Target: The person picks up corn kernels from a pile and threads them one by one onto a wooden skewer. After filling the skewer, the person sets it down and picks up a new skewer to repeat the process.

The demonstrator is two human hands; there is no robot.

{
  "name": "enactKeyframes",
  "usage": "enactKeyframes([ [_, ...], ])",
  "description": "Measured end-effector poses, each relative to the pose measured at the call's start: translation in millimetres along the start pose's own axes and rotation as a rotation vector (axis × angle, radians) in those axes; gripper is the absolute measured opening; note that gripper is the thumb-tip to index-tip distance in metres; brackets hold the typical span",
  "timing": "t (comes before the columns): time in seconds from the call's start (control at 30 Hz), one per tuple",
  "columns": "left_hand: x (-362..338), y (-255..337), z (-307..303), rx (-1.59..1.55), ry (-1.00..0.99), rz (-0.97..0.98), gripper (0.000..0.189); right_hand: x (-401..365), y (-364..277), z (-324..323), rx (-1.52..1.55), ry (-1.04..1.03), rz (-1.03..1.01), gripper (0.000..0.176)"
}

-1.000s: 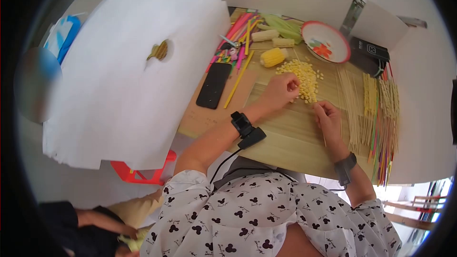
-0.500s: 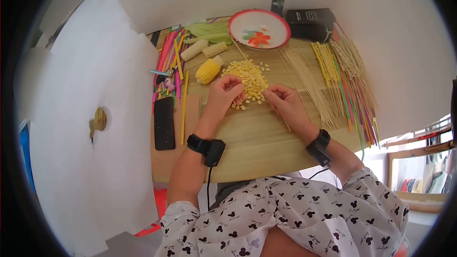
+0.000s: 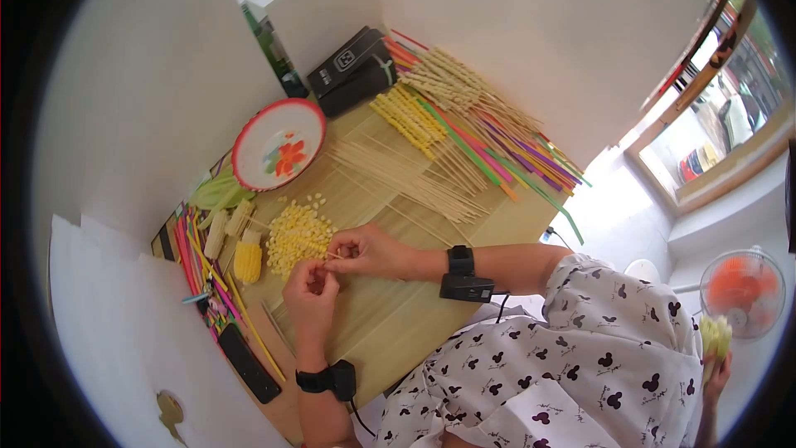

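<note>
My left hand (image 3: 311, 292) is closed in a pinch at the lower edge of the loose corn kernels (image 3: 297, 236); what lies between its fingers is too small to make out. My right hand (image 3: 358, 252) meets it fingertip to fingertip, its fingers curled around something small and pale that I cannot identify. A partly stripped yellow corn cob (image 3: 248, 260) lies left of the kernels, beside two bare cobs (image 3: 216, 234). Thin wooden sticks (image 3: 406, 178) are spread to the upper right of my hands.
A red-rimmed bowl (image 3: 240, 149) stands behind the kernels. Kernel-threaded sticks (image 3: 410, 120), coloured strips (image 3: 531, 158) and a black box (image 3: 344, 62) occupy the back. A phone (image 3: 248, 363) lies at left. Another person's hand (image 3: 718, 377) holds something pale green at the far right, near a fan (image 3: 742, 292).
The view has turned and shifted to the right. My hands, apart before, now touch at the fingertips. The other person's hand and the fan have come into view.
</note>
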State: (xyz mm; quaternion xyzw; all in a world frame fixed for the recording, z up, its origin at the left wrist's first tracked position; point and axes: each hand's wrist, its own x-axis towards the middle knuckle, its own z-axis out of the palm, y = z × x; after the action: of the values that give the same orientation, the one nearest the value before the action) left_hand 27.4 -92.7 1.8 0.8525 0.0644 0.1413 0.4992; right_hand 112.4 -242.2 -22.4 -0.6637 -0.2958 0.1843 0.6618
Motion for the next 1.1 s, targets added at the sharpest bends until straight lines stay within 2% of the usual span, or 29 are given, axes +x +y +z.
enactKeyframes([
  [0.3, -2.2, -4.9, 5.1, 0.147, 0.030, 0.118, 0.010, -2.0, -8.9, -6.1, -0.106, -0.015, -0.113, 0.027],
  [0.37, -2.3, -8.4, 7.3, -0.075, 0.044, 0.023, 0.010, -2.3, -7.0, -7.4, -0.078, -0.016, -0.127, 0.028],
  [0.4, -2.7, -8.4, 7.9, -0.078, 0.030, 0.025, 0.010, -2.0, -7.1, -8.3, -0.068, -0.017, -0.160, 0.028],
  [0.47, -3.0, -6.8, 7.0, -0.218, 0.015, -0.111, 0.009, -1.1, -7.1, -9.7, -0.061, -0.007, -0.189, 0.028],
  [0.73, -1.4, -3.3, 6.2, -0.288, 0.000, -0.140, 0.007, -0.4, -9.1, -9.9, 0.028, -0.035, -0.172, 0.028],
  [0.97, 0.1, -14.1, 6.6, -0.327, 0.025, -0.189, 0.008, 1.4, -5.1, -7.5, -0.097, 0.022, -0.161, 0.028],
  [1.1, 1.2, -5.9, 6.2, -0.442, -0.035, -0.210, 0.008, 1.4, -2.4, -5.9, 0.024, 0.074, -0.196, 0.034],
])
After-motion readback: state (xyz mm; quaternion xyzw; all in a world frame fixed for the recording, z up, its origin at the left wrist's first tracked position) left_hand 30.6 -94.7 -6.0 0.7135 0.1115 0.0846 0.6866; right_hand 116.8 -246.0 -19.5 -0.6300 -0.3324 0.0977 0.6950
